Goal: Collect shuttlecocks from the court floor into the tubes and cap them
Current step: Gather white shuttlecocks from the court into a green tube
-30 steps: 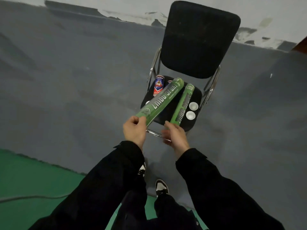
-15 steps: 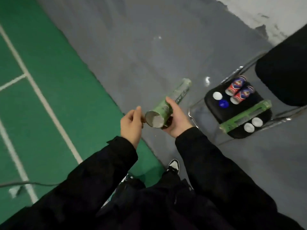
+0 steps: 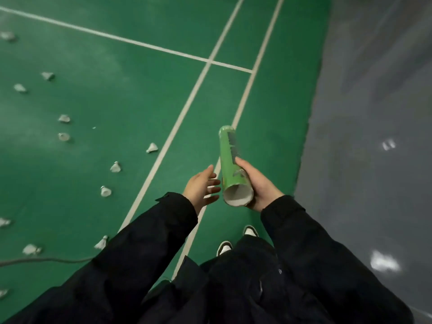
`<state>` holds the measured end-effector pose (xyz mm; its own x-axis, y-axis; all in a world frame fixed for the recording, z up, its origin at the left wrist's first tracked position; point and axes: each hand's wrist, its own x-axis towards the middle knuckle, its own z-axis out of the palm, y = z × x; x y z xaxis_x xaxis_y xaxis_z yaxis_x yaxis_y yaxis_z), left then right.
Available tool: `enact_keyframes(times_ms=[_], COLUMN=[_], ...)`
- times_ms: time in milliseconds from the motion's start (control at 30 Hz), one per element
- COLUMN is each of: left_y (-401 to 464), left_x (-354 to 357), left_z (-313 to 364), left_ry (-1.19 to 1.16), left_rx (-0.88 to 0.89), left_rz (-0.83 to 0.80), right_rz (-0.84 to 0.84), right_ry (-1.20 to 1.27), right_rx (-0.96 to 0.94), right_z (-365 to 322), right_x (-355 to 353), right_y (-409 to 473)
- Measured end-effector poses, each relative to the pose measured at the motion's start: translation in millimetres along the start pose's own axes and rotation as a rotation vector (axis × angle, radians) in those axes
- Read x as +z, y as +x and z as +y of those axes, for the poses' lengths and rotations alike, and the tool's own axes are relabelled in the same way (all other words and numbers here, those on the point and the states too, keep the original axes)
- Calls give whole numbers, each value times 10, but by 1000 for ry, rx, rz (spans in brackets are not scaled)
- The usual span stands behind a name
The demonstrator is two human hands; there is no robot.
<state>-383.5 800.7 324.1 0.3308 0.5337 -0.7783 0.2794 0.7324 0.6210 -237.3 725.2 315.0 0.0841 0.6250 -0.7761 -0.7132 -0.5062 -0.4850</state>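
A person stands at the boundary where the green court floor (image 3: 145,94) meets the grey surround (image 3: 364,113), dark sleeves and two shoes (image 3: 236,239) in view below. The right hand (image 3: 259,185) is wrapped round the lower part of a green shuttlecock tube (image 3: 230,164), which is held out over the white sideline (image 3: 245,99) with its uncapped mouth turned back toward the person; the left hand (image 3: 201,187) is spread, fingers loose, just beside that mouth and holding nothing. Shuttlecocks (image 3: 115,167) lie scattered across the court toward its left edge, well apart from the tube, so collecting appears not to have started. The likeliest trouble: with the open end tilted toward the body, any shuttlecock dropped in could slide back out; a bird pushed in feathers first could crush; and a grey cable (image 3: 46,260) snaking along the lower left of the court, close to several shuttlecocks, could catch a foot. Whether the tube's far end is capped cannot be made out, nor how much, if anything, sits inside beyond the pale rim. No loose cap is in sight, and the farthest shuttlecocks at the left edge are blurred or cut off.
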Motion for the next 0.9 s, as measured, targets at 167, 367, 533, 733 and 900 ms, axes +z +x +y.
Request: enact_keyframes(times_ms=[167,367,533,733,900], left_y=[49,417,754,788,770], left_x=[-962,-2060,-2908,-3584,-4098], left_z=[136,288,275,-28,-438], left_ry=[-260,-469,-671,-982,-1254], left_rx=[-17,-35,-72,-56,40], left_rz=[95,263,386,564,624], right_rz=[-169,-255,-363,-458,-545], right_ry=[-309,-531,-764,-992,-1206], right_rx=[103,162,255,403,482], right_z=[78,326,588,1060,1503], right_x=[1150,2292,3143,3895,4288], right_y=[751,1640,2335,2603,2833])
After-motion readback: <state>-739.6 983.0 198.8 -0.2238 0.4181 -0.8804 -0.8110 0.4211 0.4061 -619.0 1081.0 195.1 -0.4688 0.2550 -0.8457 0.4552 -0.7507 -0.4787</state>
